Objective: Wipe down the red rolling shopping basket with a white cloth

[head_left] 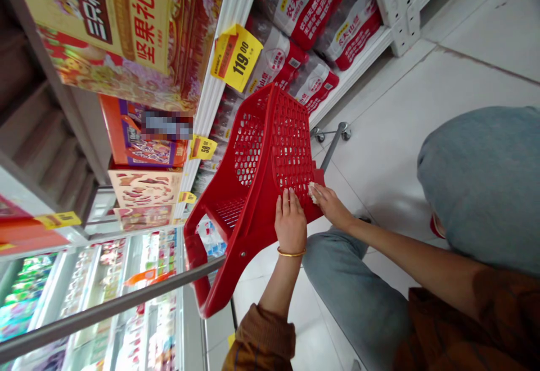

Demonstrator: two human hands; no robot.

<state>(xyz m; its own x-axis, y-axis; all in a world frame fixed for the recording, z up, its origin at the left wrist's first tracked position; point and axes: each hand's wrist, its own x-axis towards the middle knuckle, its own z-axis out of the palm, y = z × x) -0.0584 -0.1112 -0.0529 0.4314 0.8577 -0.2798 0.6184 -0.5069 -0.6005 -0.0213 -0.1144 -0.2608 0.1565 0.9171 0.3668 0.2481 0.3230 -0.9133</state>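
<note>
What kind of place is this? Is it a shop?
Most likely a supermarket aisle. Shelves hold gift boxes, yellow price tags hang on the shelf edges, and the left hand rests on a red shopping basket while the right hand holds a white cloth against it.

Thin gold bangle [291, 254] by the left hand [290, 224], rust-brown knit sleeves [261, 337], faded blue-grey jeans [354, 298]

The red plastic basket [257, 179] has walls pierced with a grid of holes and a thick solid rim. It is tipped, with its open inside turned away from the hands. The left hand [290, 224] lies flat with its fingers on the basket's outer perforated face. A small crumpled white cloth [313, 192] is pressed against that same face at the fingertips of the right hand [331, 203], just beside the left.
</note>
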